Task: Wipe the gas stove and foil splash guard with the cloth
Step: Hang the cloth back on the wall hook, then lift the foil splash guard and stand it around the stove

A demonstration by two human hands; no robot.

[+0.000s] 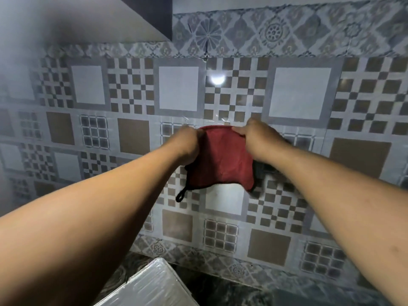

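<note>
A dark red cloth [223,160] with a black edge and a black hanging loop is stretched out in front of the tiled wall. My left hand [187,144] grips its upper left corner. My right hand [256,138] grips its upper right corner. Both arms reach forward at about the same height. A silvery foil splash guard [152,286] shows at the bottom edge, below my left forearm. The gas stove is out of view.
A glossy patterned tile wall [298,93] fills the view, with a lamp's glare at its upper middle. A dark marbled counter [231,292] runs along the bottom. A slanted grey surface [88,16] hangs at the top left.
</note>
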